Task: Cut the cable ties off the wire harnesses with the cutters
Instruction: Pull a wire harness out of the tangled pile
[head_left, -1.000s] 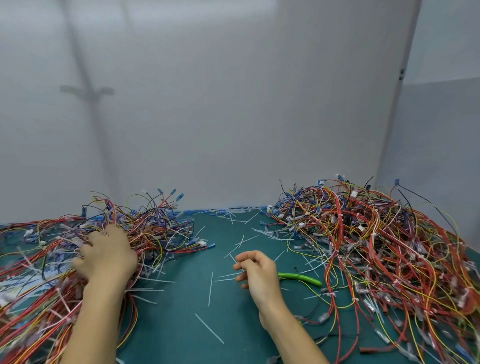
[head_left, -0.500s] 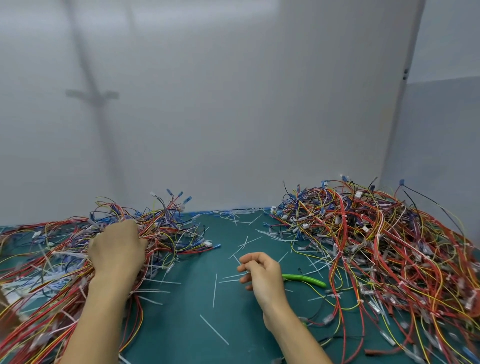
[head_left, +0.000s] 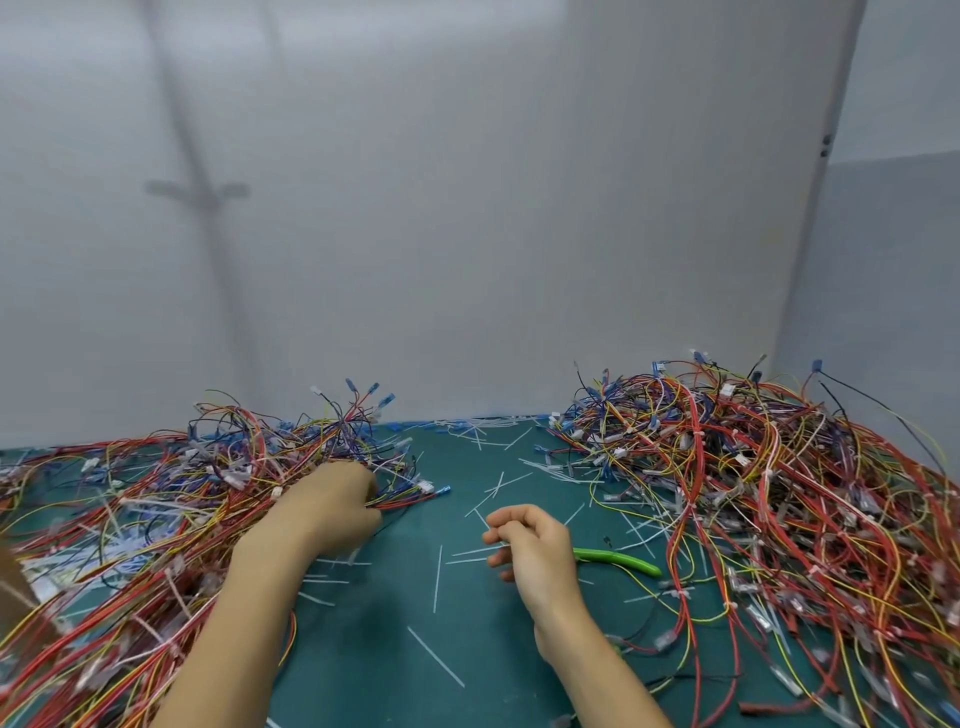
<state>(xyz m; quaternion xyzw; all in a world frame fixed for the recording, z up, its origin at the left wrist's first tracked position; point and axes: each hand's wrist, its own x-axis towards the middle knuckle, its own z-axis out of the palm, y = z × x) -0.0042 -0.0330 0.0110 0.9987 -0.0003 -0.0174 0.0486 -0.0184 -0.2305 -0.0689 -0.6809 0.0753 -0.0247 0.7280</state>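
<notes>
Your left hand (head_left: 327, 506) gripped wires (head_left: 402, 500) left of the cutters (head_left: 621, 559); your right hand (head_left: 532, 551) curled loosely beside them, whether holding them I cannot tell.

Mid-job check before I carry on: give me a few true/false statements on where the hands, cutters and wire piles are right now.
1. The left hand grips wires at the edge of the left pile. True.
2. The cutters have red handles. False: the handles are green.
3. Cut tie pieces lie scattered on the mat. True.
4. The right hand is buried in a wire pile. False: it is over the mat, between the left pile and the right pile, beside the cutters.
</notes>
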